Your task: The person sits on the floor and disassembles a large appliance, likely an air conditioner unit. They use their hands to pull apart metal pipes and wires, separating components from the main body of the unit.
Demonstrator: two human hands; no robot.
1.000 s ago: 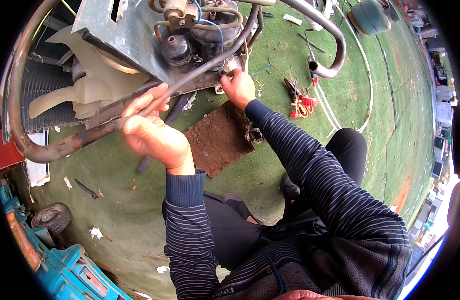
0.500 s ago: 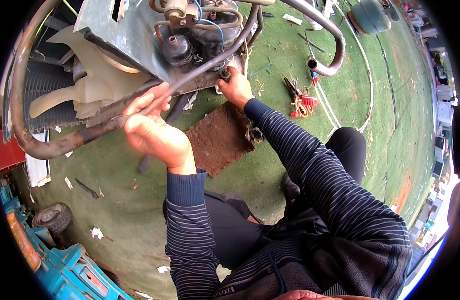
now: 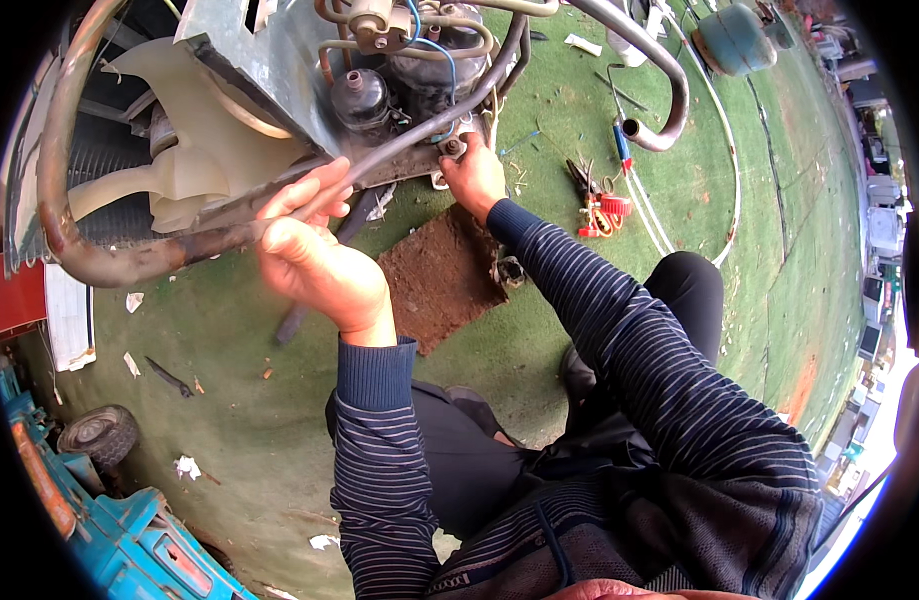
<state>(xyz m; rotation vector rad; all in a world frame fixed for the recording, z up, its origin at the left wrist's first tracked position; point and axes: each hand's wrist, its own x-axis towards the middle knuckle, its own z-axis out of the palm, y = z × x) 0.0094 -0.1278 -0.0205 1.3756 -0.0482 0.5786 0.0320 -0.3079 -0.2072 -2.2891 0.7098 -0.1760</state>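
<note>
A long bent metal pipe [image 3: 400, 147] loops around the left side of an opened outdoor cooling unit and crosses in front of it. My left hand [image 3: 325, 250] is closed around this pipe, fingers above and thumb below. At the base plate's right corner, my right hand [image 3: 477, 180] pinches a small round metal fitting [image 3: 453, 147]; its fingertips are partly hidden. Behind the pipe stand a black compressor [image 3: 425, 80] and a smaller black cylinder [image 3: 360, 98]. The unit's pale fan [image 3: 180, 170] and grey sheet-metal panel [image 3: 265, 80] are to the left.
A rusty sheet [image 3: 442, 280] lies on green turf between my arms. Toward the right are pliers [image 3: 583, 180], a red clamp-like tool [image 3: 607, 212], white tubing [image 3: 737, 150] and a blue-green gas cylinder [image 3: 737, 40]. A worn blue machine [image 3: 130, 540] stands at lower left.
The pipe's left loop has moved up and to the right, and my left hand has shifted slightly right with it. The unit appears slightly farther right. My right hand stays at the fitting.
</note>
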